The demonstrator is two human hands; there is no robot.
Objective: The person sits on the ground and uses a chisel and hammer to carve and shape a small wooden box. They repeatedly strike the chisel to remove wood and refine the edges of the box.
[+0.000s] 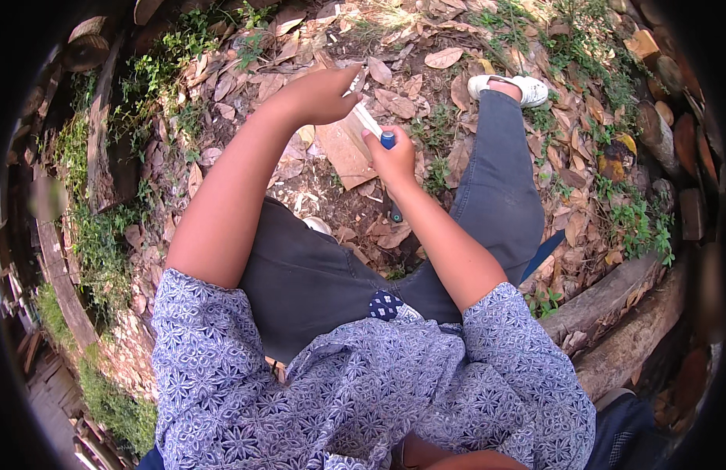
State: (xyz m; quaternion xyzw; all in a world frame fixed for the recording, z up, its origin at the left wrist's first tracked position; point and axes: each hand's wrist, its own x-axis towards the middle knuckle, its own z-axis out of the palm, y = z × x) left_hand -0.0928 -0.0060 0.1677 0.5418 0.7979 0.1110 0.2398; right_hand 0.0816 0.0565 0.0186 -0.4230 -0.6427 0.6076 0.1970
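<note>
My left hand (325, 95) is out in front of me, its thumb and index finger around the upper end of a pale, narrow wooden stick (368, 119). My right hand (392, 159) is closed just below, its thumb against the stick's lower end. From that fist sticks the rounded end of a blue handle (388, 139); the rest of this tool is hidden by the hand. Beneath both hands a flat brown board (345, 154) lies on the ground. A dark object with a teal ring (396, 212) shows beside my right forearm, its kind unclear.
Dry leaves (444, 58) and pale wood shavings cover the soil around my spread legs. My white shoe (527, 90) rests at the far right. Logs (613, 301) lie to the right, and a weathered timber (103, 149) stands among green plants on the left.
</note>
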